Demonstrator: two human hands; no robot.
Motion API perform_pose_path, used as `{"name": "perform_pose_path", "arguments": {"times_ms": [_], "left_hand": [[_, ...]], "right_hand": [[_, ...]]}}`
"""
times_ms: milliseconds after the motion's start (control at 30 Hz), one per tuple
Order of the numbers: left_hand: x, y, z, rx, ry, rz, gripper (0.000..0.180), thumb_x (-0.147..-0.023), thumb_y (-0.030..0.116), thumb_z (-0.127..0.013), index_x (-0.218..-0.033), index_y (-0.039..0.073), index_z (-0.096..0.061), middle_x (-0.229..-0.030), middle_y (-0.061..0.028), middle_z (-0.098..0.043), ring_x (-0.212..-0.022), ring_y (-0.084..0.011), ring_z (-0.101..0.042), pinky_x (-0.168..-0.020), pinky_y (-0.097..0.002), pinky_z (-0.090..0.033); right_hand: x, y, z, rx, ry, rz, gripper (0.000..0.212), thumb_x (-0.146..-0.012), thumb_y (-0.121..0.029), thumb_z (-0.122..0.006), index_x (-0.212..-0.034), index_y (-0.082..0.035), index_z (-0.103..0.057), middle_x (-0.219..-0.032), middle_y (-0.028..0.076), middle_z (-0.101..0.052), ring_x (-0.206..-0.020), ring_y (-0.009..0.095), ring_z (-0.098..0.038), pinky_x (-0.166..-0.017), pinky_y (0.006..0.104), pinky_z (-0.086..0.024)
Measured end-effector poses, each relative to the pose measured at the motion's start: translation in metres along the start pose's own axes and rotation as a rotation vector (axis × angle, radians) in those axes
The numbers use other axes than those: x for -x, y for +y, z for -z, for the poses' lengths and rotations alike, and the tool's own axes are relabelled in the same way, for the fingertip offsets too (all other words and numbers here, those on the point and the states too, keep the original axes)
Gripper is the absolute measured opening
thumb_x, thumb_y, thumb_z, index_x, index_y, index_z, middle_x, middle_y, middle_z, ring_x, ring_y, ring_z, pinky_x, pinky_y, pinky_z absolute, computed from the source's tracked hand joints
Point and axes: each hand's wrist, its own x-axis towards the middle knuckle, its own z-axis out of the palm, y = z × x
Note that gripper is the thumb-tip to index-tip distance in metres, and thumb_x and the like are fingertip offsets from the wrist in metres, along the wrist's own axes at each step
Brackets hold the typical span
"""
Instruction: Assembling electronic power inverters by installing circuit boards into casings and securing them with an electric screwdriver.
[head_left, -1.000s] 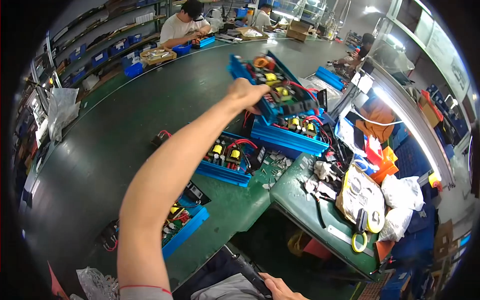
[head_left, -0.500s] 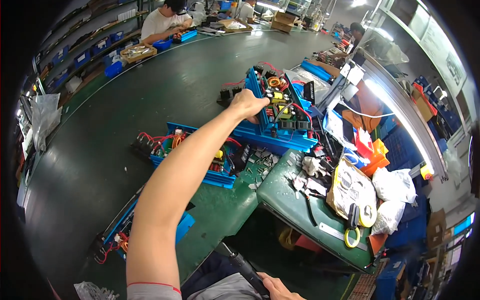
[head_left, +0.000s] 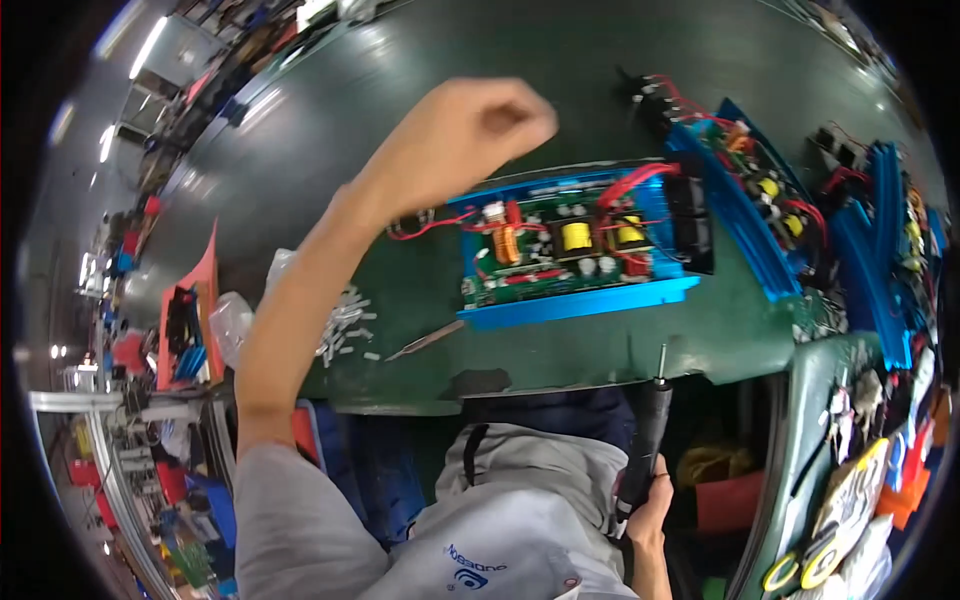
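My left hand (head_left: 480, 130) is raised over the far edge of an open blue metal housing (head_left: 580, 304). Its fingers are curled round toward the thumb and smeared by motion, so whatever they pinch is hidden. Inside the housing lies a green circuit board (head_left: 540, 280) with yellow-wrapped transformers, a copper coil and red wires. A black end piece (head_left: 692, 225) sits at the housing's right end. Low by my lap, my right hand (head_left: 652, 505) is wrapped round a black electric screwdriver (head_left: 647, 440), its bit pointing up, apart from the housing.
Tweezers (head_left: 428, 340) and a scatter of small white pieces (head_left: 345, 325) lie left of the housing. More blue housings with boards (head_left: 745, 190) stand to the right. A side table (head_left: 785, 520) holds tape rolls (head_left: 822, 565) and bags. An orange-red bin (head_left: 190, 320) is at left.
The view has swung left. My left hand has come off the stacked housings at the right and is now above the nearer housing. The screwdriver stays in my right hand, now more upright.
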Motion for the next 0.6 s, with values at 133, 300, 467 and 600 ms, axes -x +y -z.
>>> {"name": "perform_pose_path", "arguments": {"times_ms": [133, 300, 467, 600], "left_hand": [[0.141, -0.005, -0.018, -0.090, 0.037, 0.292, 0.027, -0.084, 0.020, -0.083, -0.104, 0.006, -0.072, -0.089, -0.0046, -0.067, -0.079, -0.0148, -0.063, -0.070, -0.0300, -0.051], [0.174, -0.023, -0.082, -0.509, 0.231, -0.130, 0.033, -0.076, 0.023, -0.084, -0.101, 0.007, -0.071, -0.092, -0.0051, -0.063, -0.085, -0.0246, -0.059, -0.076, -0.0354, -0.048], [0.172, -0.034, -0.096, -0.477, 0.373, -0.162, 0.016, -0.078, 0.019, -0.081, -0.086, 0.010, -0.069, -0.081, -0.0021, -0.057, -0.077, -0.0209, -0.055, -0.070, -0.0351, -0.045], [0.184, -0.024, -0.106, -0.406, 0.385, -0.110, 0.013, -0.081, 0.019, -0.080, -0.088, 0.012, -0.071, -0.085, -0.0013, -0.060, -0.081, -0.0201, -0.058, -0.073, -0.0354, -0.047]], "right_hand": [[-0.019, -0.002, -0.020, -0.055, -0.097, 0.013, 0.083, -0.094, -0.075, -0.044, -0.128, 0.000, -0.056, -0.072, 0.005, -0.060, -0.060, 0.013, -0.057, -0.056, 0.0260, -0.044], [-0.025, -0.006, -0.031, -0.011, -0.113, 0.060, 0.085, -0.092, -0.066, -0.054, -0.136, 0.006, -0.051, -0.071, 0.005, -0.059, -0.060, 0.012, -0.055, -0.057, 0.0252, -0.044], [-0.024, -0.001, -0.032, 0.078, -0.111, 0.103, 0.077, -0.092, -0.055, -0.060, -0.137, 0.008, -0.051, -0.071, 0.005, -0.059, -0.061, 0.011, -0.055, -0.059, 0.0250, -0.044], [-0.018, -0.008, -0.039, 0.107, -0.151, 0.079, 0.072, -0.094, -0.052, -0.061, -0.136, 0.006, -0.052, -0.071, 0.004, -0.059, -0.061, 0.011, -0.055, -0.058, 0.0245, -0.043]]}}
